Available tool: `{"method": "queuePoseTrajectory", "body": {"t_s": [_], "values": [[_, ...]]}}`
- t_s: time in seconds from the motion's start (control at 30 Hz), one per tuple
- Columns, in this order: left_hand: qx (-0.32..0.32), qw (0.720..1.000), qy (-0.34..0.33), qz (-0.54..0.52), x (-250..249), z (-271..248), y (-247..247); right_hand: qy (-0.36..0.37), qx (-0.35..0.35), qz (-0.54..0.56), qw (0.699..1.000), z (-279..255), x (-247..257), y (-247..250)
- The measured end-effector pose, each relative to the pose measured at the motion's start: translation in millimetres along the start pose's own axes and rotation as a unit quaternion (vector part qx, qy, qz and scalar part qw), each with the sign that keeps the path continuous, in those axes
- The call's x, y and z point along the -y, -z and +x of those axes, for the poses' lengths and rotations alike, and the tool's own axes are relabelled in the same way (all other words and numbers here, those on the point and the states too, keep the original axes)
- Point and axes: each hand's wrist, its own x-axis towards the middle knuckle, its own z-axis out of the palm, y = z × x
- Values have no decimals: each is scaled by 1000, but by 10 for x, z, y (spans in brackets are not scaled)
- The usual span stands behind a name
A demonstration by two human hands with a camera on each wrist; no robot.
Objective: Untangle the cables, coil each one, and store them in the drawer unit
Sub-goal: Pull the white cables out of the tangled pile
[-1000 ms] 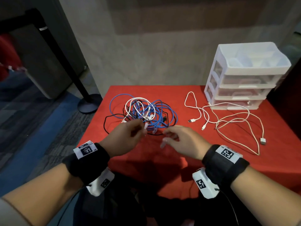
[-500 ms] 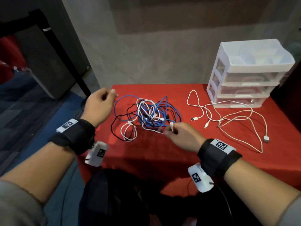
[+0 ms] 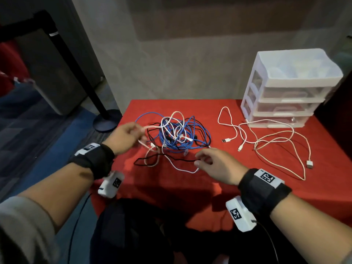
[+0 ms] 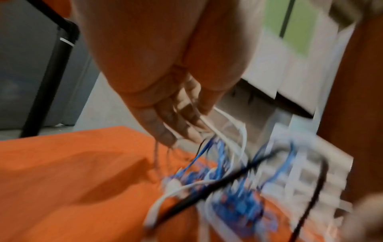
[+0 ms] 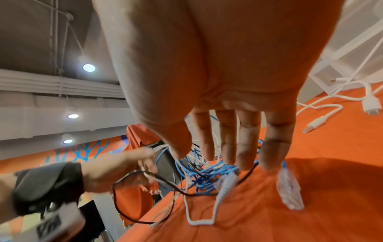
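A bench draped in red cloth [image 3: 238,187] stands against a grey-beige wall [image 3: 181,63]; a black stanchion post [image 3: 76,60] rises from blue-and-grey carpet [image 3: 38,130], with recessed ceiling lights [image 5: 88,67] glowing overhead.

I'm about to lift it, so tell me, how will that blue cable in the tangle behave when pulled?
The blue cable is probably floppy, since it lies in loose loops. It will likely snag and drag the white and black cables threaded through it.

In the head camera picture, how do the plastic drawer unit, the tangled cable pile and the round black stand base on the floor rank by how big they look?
1. drawer unit, largest.
2. tangled cable pile, somewhat smaller.
3. stand base, smallest; it sits on the floor, farther from the camera, and the table hides part of it, so its true size is uncertain.
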Motion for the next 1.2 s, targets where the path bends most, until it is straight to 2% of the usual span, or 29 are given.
{"method": "queuePoseTrajectory", "body": {"t_s": [0.07,0.13,0.2,0.27,0.33,0.37,0.43,0.5,0.57,0.63,0.73,0.77,0.87,0.93,1.0,1.03,1.13,1.2], "values": [[-90,993,-46,-56,-396,18,148,14,-21,-6,1000,1,58,63],[-175,978,-115,-17,-794,12,310,31,-46,5,998,4,191,158],[-211,961,-179,21,-1169,-53,420,58,-91,30,994,18,370,259],[-174,959,-221,32,-1480,-164,397,75,-133,85,985,30,599,377],[-111,965,-233,51,-1681,-280,271,88,-148,171,970,34,845,477],[-78,970,-228,38,-1738,-329,188,94,-133,209,964,38,964,509],[-7,981,-188,-54,-1806,-417,-11,106,-64,265,956,58,1156,518],[48,979,-143,-137,-1839,-486,-220,99,-9,300,949,97,1258,448],[81,976,-121,-161,-1826,-516,-401,75,-15,320,944,161,1240,365],[97,973,-127,-166,-1751,-533,-525,44,-50,360,930,192,1161,318],[66,971,-228,2,-1538,-519,-605,26,-52,389,920,170,1101,302],[60,967,-243,49,-1463,-504,-616,28,-47,395,917,164,1095,283],[56,967,-226,100,-1336,-491,-652,13,-59,401,914,148,1107,281],[58,970,-224,68,-1285,-508,-673,-21,-59,432,899,167,1099,336],[118,971,-199,-56,-1235,-536,-690,-76,-31,457,886,170,1108,425],[141,967,-197,-80,-1198,-540,-692,-96,-13,462,881,164,1114,467],[146,964,-222,-28,-1002,-485,-665,-107,3,412,905,152,1102,554],[111,958,-243,103,-849,-371,-583,-91,-36,395,913,162,1048,656]]}}
